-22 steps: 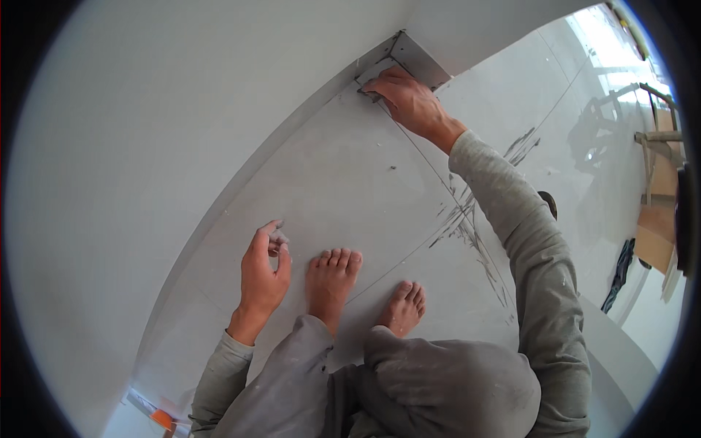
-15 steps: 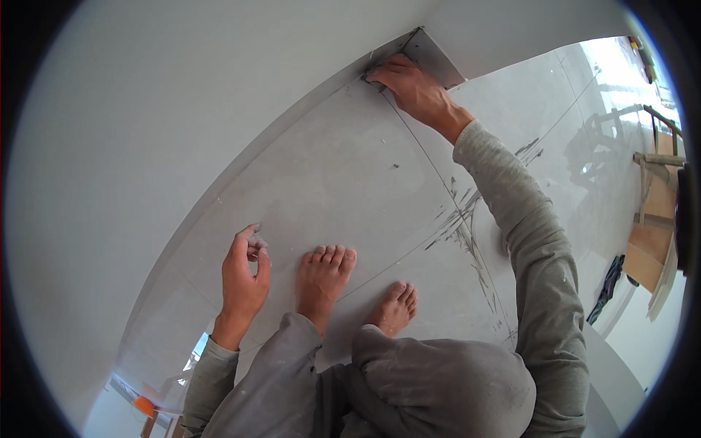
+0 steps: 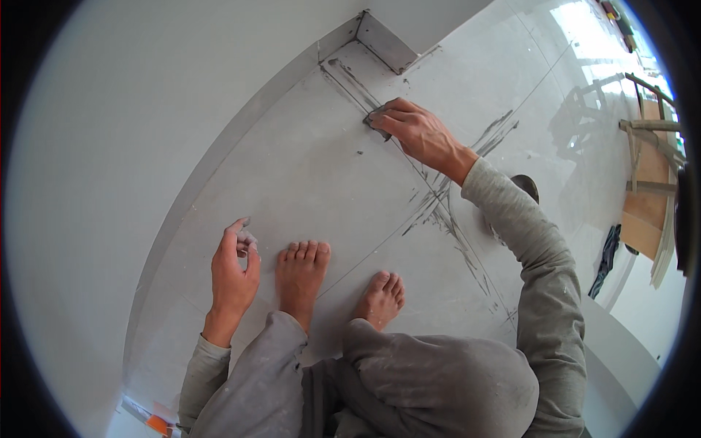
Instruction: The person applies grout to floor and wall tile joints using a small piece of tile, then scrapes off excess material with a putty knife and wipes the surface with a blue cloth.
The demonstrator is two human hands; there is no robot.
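1. While the left hand [image 3: 235,274] seems to be held above the floor just to the left of the left foot [image 3: 303,274], the right hand [image 3: 422,135] reaches down ahead and to the right of that foot.
2. The right hand's fingers are bent and drawn together on a small dark piece [image 3: 378,130], which they press against the pale tiled floor [image 3: 321,182]; the hand covers much of it, so its exact kind cannot be told.
3. The dark piece lies on a floor seam [image 3: 418,170], which slants past the left foot, ahead of it and to its right.
4. The left hand's fingers are loosely curled, with a gap between thumb and index finger; their tips look smeared with grey, and they appear to hold nothing.
5. Dark smears [image 3: 431,208] spread around a crossing of seams, ahead and to the right of the left foot.
6. Far ahead of the left foot, a grey skirting [image 3: 385,42] turns a corner at the base of the white wall [image 3: 131,146].
7. The right foot [image 3: 382,299] stands just to the right of the left foot, both bare.
8. Well to the right of the left foot are a wooden frame [image 3: 653,125], brown boards [image 3: 642,233] and a dark cloth [image 3: 606,260].
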